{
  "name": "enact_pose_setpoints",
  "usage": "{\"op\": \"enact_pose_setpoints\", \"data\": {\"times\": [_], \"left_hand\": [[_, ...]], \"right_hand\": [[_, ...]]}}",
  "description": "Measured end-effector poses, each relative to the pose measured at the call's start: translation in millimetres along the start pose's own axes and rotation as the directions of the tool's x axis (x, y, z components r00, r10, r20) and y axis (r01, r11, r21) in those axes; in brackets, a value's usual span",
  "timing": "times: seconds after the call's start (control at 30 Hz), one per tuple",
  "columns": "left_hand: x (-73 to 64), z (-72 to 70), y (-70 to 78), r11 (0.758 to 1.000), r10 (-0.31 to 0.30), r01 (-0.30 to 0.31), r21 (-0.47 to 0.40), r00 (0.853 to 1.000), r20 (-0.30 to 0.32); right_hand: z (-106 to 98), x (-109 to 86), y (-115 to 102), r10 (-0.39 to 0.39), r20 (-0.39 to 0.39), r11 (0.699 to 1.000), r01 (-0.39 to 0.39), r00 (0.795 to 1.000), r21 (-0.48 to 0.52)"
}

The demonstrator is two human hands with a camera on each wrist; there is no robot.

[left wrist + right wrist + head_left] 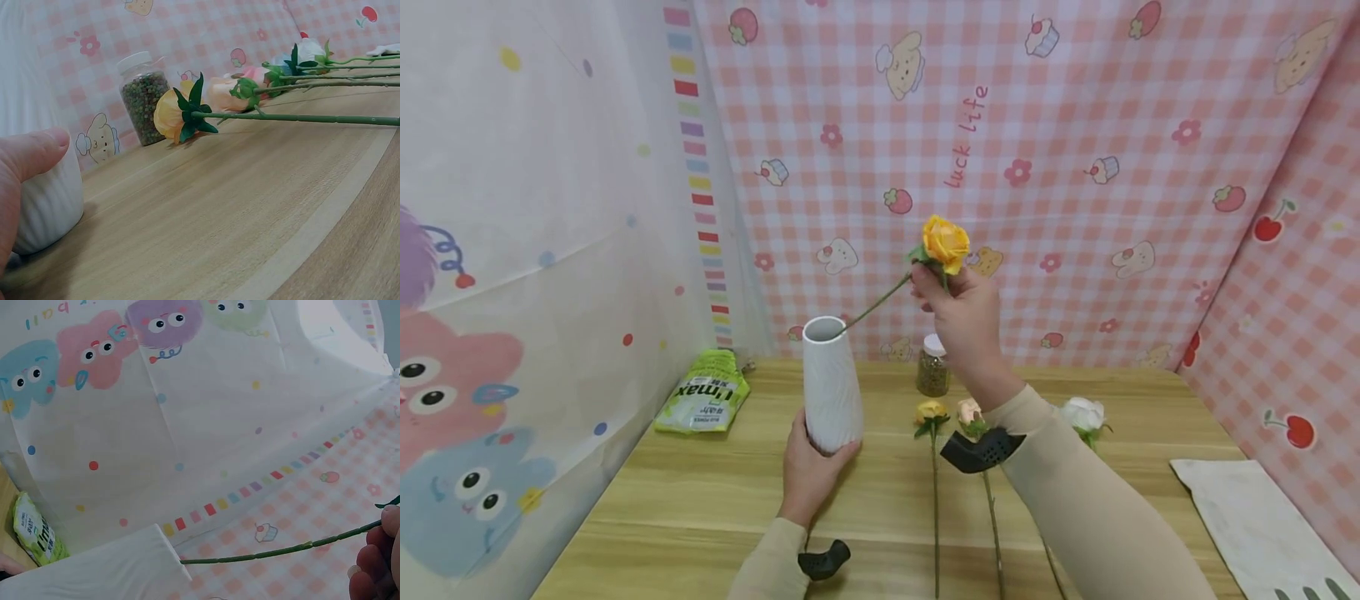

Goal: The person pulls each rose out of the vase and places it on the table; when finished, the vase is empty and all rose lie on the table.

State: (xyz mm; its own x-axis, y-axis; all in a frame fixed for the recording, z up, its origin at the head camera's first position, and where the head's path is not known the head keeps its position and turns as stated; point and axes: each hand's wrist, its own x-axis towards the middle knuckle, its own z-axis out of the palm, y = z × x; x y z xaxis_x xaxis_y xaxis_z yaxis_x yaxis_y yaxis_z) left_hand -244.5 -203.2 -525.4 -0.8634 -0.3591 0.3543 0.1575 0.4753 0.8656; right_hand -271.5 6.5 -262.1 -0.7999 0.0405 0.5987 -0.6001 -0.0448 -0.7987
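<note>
A white ribbed vase (833, 392) stands on the wooden table, and my left hand (817, 467) grips it low around the base. In the left wrist view the thumb (44, 150) lies against the vase wall. Up and to the right, my right hand (964, 317) pinches a yellow artificial rose (946, 243) just below its bloom. Its green stem (275, 552) slants down to the left, with the lower end at the vase's mouth (825, 328). The rest of the stem's end is hidden by the rim.
A yellow rose (932, 410), a peach rose (970, 412) and a white rose (1084, 413) lie with stems toward me. Behind them is a jar of small pellets (933, 372). A green packet (706, 395) sits left, a white cloth (1255, 517) right.
</note>
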Motion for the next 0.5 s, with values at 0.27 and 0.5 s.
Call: {"op": "enact_pose_setpoints", "data": {"times": [0.27,0.5], "left_hand": [[-0.6,-1.0,2.6,1.0,-0.011,0.011,0.006,1.0,0.01],[-0.9,-0.3,2.9,1.0,-0.027,0.027,0.008,0.999,0.023]], "right_hand": [[-23,2.3,2,0.075,-0.1,0.991,-0.062,0.992,0.12],[-38,2.0,0,0.102,-0.129,0.981,-0.078,0.986,0.179]]}}
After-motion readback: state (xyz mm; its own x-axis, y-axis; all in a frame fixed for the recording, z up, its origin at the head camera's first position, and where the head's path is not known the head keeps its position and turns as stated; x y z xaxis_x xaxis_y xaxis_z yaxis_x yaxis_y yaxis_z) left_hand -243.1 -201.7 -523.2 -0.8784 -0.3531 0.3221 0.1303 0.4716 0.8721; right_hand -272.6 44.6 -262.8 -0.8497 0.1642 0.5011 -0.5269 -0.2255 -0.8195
